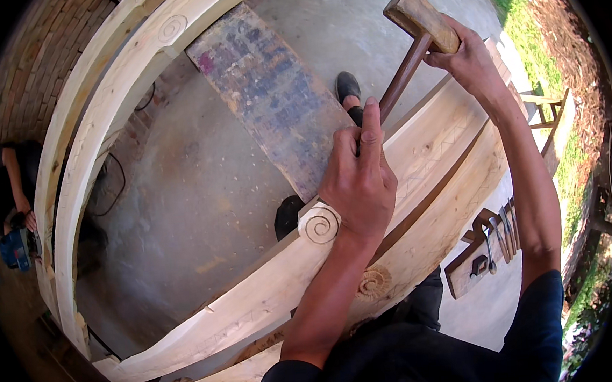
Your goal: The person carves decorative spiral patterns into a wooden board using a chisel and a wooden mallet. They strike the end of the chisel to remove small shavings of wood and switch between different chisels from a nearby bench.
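Note:
My right hand (467, 56) is raised at the upper right, closed round a wooden mallet (407, 8) with a blocky head. Below the mallet head slants the long brown shaft of a chisel (404, 76), its lower end hidden by my left hand. That left hand (360, 181) is closed round the chisel, index finger pointing up along it, above a curved pale wooden beam (256, 286). A spiral (321, 224) is cut into the beam right beside my left wrist. Nearer to me, a second curved beam (455, 217) bears a carved shell-like spiral (373, 283).
Beyond the beam a paint-stained plank (272, 88) slopes across the concrete floor. Curved wooden beams (114, 91) arch on the left, where another person (14, 174) holds a blue power tool (15, 249). Several carving tools (503, 233) lie on a wooden board (465, 269) at right.

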